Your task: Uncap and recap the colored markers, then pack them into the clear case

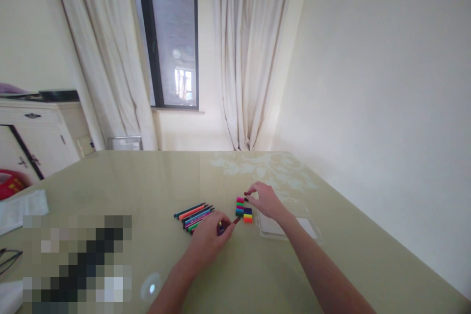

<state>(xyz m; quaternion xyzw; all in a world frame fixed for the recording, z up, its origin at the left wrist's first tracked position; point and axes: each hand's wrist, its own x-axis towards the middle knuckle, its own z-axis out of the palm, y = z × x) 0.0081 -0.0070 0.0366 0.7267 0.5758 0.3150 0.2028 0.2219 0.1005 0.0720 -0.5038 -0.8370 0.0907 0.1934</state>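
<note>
Closest to me, my left hand (210, 236) has its fingers clamped on a red pen (235, 221), its tip aimed right at the coloured stack (243, 210) mid-table. My right hand (268, 201) pinches the stack's far edge, seemingly to steady it. Loose pens (193, 215) lie just left, and a clear case (290, 230) sits right, under my wrist.

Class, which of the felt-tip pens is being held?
The red-ended pen gripped in the left hand; the other pens lie loose, side by side on the table.
</note>
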